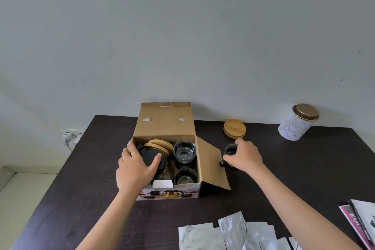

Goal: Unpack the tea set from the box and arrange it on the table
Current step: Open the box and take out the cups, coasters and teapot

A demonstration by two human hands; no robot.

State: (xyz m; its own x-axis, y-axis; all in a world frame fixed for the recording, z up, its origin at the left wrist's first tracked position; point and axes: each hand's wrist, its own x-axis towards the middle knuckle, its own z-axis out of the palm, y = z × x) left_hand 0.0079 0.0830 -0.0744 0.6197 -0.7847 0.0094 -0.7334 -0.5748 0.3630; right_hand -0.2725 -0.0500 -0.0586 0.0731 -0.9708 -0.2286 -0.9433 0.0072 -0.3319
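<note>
Two glass cups [185,151] remain inside the cardboard box [168,128], stacked along its right-hand side, with a third visible beneath at the near corner [186,176]. Beside them, in the left half of the box, sits the glass teapot [157,161], with bamboo lids [161,145] lying behind it. The box stands open near the middle of the dark table [294,168], its top flap upright and its right flap [214,165] folded outward.

The left hand [136,168] is in the box, fingers curled over the teapot's near side and thumb hooked across its dark top. The right hand [244,155] holds a small glass cup [230,151] on the table just outside the right flap, fingers curled round the rim from above; whether the cup's base is fully down cannot be told. One bamboo lid [234,128] lies behind that cup.

Judgement: unpacking is at an early stage, one cup and one lid being out. Risks noted: the teapot, lifted one-handed, may slip or knock the adjacent cups; the lids behind it could tip or slide as it rises; the light box may lift with the pot, being unrestrained.

Further out stand a white tin with a gold lid [297,123], foil sachets [233,233] at the near edge, and a booklet [359,221] at the right.
</note>
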